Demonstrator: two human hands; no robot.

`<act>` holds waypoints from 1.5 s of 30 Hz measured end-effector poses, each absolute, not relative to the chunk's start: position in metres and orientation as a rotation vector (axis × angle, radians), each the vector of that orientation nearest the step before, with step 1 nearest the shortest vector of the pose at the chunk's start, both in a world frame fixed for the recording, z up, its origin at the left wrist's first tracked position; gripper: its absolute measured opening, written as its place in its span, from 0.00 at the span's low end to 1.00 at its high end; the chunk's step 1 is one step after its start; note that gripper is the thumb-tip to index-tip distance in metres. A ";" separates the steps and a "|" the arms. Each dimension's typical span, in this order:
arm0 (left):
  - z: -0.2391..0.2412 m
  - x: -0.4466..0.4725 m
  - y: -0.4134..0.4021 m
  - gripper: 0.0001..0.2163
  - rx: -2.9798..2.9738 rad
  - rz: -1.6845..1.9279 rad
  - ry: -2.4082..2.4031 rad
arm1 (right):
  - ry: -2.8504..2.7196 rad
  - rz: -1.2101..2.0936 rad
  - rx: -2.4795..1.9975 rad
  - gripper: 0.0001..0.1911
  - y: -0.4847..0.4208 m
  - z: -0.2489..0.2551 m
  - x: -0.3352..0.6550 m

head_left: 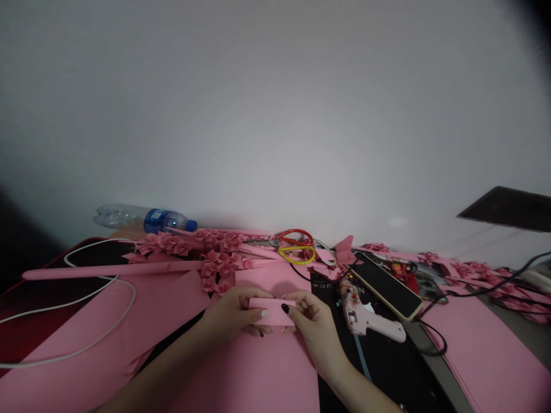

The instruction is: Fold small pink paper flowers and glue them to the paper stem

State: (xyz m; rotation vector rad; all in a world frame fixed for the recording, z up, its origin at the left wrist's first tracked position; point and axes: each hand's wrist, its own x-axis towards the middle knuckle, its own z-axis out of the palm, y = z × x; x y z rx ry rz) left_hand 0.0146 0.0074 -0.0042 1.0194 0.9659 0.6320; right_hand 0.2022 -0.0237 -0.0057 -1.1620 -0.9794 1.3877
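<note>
Both hands meet at the table's near middle over a small folded pink paper strip (272, 310). My left hand (235, 312) pinches its left end with curled fingers. My right hand (314, 321) grips its right end, thumb on top. Under them lies a large pink paper sheet (258, 373). Several folded pink paper roses (215, 255) are piled just beyond the hands.
A white-pink glue gun (372, 318) and a phone (387, 285) lie right of the hands. Red and yellow scissors (295, 245) sit behind, a plastic water bottle (142, 218) lies by the wall, a long pink paper roll (112, 270) and a white cable (86, 298) lie at left.
</note>
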 end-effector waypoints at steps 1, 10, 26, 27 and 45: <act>-0.003 0.015 0.007 0.17 1.021 0.629 0.977 | -0.983 1.383 -1.166 0.13 -0.024 -0.006 0.202; 0.000 0.015 0.006 0.13 1.132 0.615 0.976 | -1.033 1.432 -1.191 0.14 -0.022 -0.004 0.202; -0.016 0.016 0.000 0.19 1.192 0.565 0.772 | -1.584 1.305 -1.344 0.13 -0.025 -0.003 0.201; -0.017 0.017 0.000 0.19 1.194 0.565 0.765 | -1.585 1.305 -1.335 0.15 -0.025 -0.004 0.201; -0.011 0.011 0.002 0.22 1.103 0.553 0.725 | -1.520 1.216 -1.285 0.22 -0.027 -0.006 0.205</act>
